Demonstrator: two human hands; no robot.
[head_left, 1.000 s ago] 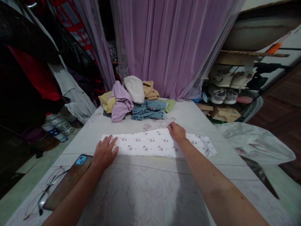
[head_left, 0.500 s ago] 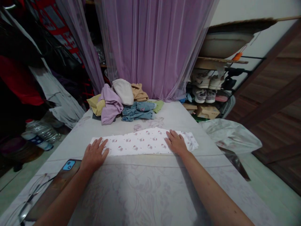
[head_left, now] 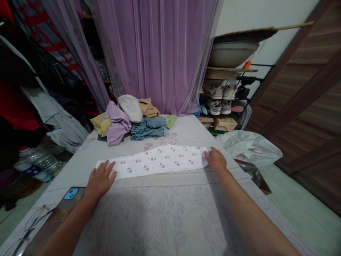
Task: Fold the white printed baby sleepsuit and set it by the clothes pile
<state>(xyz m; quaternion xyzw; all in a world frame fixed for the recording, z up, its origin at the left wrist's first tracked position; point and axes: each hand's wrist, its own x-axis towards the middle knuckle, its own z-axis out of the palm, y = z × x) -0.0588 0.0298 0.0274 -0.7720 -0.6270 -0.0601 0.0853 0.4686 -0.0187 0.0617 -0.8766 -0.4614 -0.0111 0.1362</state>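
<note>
White printed cloth (head_left: pixel 151 163) lies flat on the patterned sheet (head_left: pixel 160 220), mid-bed. Left hand (head_left: pixel 99 183) open, fingers spread at its edge; right hand (head_left: pixel 216 160) curled on its right end (grip unclear). Risk: uneven pull rucks it.

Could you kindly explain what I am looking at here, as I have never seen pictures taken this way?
There is no machine here: these are a person's own two bare hands, seen by a camera worn on their head that looks forward and down, so the arms enter from the bottom edge. In the latest picture, the left hand and the right hand rest at the two ends of a long strip of white printed fabric, and neither seems to grip it. The fabric lies on a surface covered in pale floral cloth. Beyond it is a heap of clothes that includes blue jeans. Near the left hand lie a phone and a pair of glasses.
</note>
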